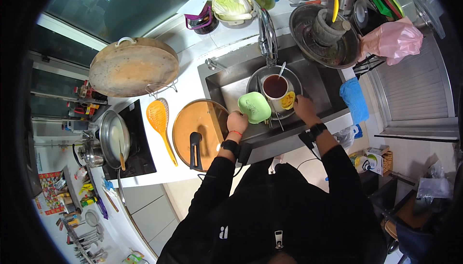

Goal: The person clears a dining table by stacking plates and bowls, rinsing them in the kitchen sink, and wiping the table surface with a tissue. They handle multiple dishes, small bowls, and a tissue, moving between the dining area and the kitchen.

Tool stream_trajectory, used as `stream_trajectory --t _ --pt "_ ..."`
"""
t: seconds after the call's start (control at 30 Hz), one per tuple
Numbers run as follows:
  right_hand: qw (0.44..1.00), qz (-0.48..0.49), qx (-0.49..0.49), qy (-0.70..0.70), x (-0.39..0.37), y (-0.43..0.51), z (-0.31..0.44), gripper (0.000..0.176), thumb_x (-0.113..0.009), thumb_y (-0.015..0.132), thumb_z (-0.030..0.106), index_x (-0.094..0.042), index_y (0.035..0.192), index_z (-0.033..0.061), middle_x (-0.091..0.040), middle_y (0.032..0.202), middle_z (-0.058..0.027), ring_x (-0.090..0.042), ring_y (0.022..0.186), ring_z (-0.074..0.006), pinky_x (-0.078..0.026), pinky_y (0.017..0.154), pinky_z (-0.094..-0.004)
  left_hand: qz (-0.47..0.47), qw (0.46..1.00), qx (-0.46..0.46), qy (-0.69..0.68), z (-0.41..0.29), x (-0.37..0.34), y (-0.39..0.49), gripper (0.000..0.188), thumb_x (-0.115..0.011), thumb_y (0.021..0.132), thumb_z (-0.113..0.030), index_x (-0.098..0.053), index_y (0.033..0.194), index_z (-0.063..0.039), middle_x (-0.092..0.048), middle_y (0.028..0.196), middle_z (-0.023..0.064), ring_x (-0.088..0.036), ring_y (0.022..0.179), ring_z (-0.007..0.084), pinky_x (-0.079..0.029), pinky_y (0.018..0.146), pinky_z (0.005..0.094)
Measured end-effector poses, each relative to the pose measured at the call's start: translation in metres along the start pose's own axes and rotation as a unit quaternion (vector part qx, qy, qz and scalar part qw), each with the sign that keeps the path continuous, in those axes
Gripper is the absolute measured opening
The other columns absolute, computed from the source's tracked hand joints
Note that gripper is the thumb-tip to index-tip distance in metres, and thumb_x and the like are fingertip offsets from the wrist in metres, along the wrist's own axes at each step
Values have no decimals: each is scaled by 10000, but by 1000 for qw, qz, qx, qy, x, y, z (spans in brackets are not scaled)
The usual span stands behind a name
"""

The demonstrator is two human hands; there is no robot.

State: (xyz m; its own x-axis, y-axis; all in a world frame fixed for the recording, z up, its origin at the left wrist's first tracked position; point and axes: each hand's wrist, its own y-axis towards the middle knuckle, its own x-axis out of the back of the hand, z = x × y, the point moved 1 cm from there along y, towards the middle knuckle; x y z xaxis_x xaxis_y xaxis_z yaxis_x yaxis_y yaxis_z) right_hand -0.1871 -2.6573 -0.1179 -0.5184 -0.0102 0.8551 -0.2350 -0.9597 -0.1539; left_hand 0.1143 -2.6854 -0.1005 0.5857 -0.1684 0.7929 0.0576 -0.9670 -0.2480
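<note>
My left hand [237,122] grips the near left edge of a light green square dish [254,107] over the sink. My right hand [305,109] holds the rim of a small yellow bowl or cup [288,100] with yellow inside. Between them a white bowl of dark red-brown liquid [275,86], with a spoon [282,68] in it, sits in a round metal basin [296,77]. Chopsticks or similar thin utensils [279,121] stick out beside the green dish, partly hidden under it. The chrome faucet [268,43] stands just behind the basin.
A glass lid [197,119] on a round wooden board lies left of the sink [332,83], beside an orange slotted ladle [157,114]. A large metal bowl with a stone mortar [325,29] overhangs the back right corner. A pan [115,137] sits on the cooktop; a blue towel [354,99] hangs right.
</note>
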Motion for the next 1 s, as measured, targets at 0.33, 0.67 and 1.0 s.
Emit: stream_trajectory --t 0.33,0.67,1.0 --pt "989 51 -13 139 28 -88 -6 262 -604 896 189 -641 1087 13 -689 951 -216 -663 925 -384 -523 809 -458 18 996 70 49 10 -38 48 377 -649 853 -347 -714 929 16 -690 972 265 -673 934 421 -542 824 482" --pt "979 74 -10 190 25 -95 16 256 -594 925 202 -654 1074 3 -702 907 -184 -687 858 -328 -540 763 -405 -78 995 -40 -44 -6 -21 21 325 -625 886 -273 -706 957 34 -682 997 285 -674 908 427 -539 806 467" --pt "439 345 -199 805 -10 -90 86 605 -244 1055 517 -518 1311 42 -610 1255 -128 -567 1198 -252 -382 1103 -434 71 893 -162 -413 -91 -15 -82 234 -632 964 -227 -624 827 -37 -618 767 63 -565 676 163 -450 602 297"
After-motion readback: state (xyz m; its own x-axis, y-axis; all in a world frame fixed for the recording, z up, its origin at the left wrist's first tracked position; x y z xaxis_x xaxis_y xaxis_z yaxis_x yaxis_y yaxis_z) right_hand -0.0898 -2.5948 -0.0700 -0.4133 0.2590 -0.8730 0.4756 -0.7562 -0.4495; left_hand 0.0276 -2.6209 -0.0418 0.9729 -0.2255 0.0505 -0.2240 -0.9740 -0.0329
